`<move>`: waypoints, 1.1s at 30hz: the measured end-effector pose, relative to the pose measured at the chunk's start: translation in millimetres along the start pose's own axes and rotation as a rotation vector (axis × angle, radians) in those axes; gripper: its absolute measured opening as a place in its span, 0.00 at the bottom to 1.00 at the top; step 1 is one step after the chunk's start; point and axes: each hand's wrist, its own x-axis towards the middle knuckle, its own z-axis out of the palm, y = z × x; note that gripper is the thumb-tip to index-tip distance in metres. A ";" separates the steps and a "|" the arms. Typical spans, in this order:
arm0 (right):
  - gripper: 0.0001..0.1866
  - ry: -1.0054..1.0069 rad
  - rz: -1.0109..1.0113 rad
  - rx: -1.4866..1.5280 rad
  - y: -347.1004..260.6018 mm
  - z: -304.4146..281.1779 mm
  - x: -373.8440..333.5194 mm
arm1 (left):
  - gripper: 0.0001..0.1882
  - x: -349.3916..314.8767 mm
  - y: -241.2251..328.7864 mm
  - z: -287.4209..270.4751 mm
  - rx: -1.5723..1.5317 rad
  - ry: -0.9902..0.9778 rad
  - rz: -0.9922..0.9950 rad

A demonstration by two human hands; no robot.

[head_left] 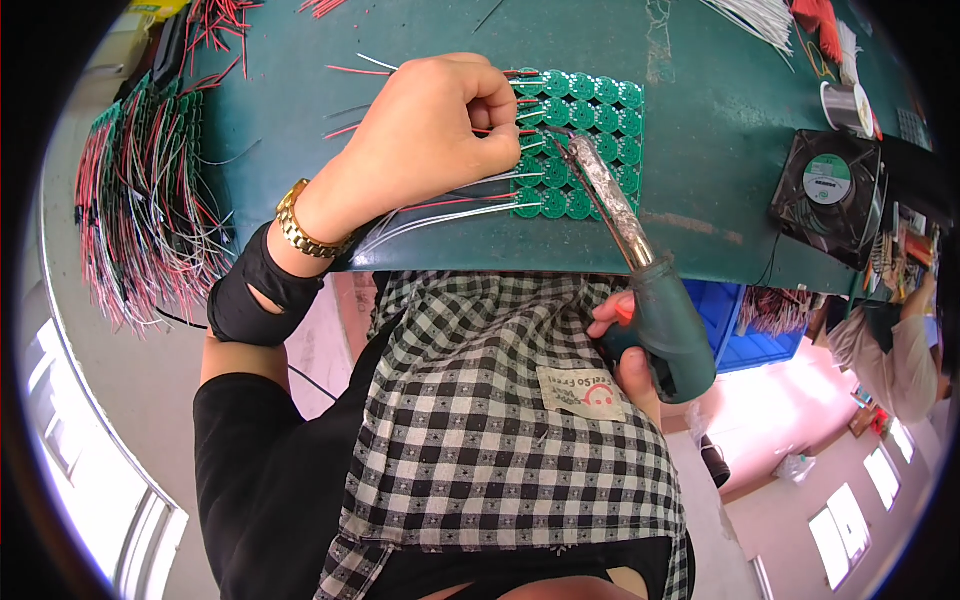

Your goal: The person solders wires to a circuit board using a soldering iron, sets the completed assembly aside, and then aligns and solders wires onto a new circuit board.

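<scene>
A green sheet of round circuit boards (605, 120) lies on the table, with red, black and white wires (460, 205) joined along its left columns. My left hand (435, 120), a gold watch on its wrist, is closed in a pinch over the sheet's left edge. A thin wire runs between its thumb and fingers, which partly hide it. My right hand (630, 365) is wrapped round the dark green handle of a soldering iron (675, 325). The iron's worn metal barrel slants up and left across the sheet, its tip close to my left fingertips. Whether the tip touches a board cannot be made out.
Wired board sheets (150, 200) hang in a thick bundle over the table's left side. A black fan (828, 190) and a solder spool (846, 108) stand at the right. Loose wires (745, 25) lie at the far edge. Below the table is a blue crate (765, 335).
</scene>
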 end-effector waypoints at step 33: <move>0.32 0.058 0.100 -0.009 0.2 7.7 -7.5 | 0.04 1.8 -2.6 -2.3 0.043 -0.019 -0.023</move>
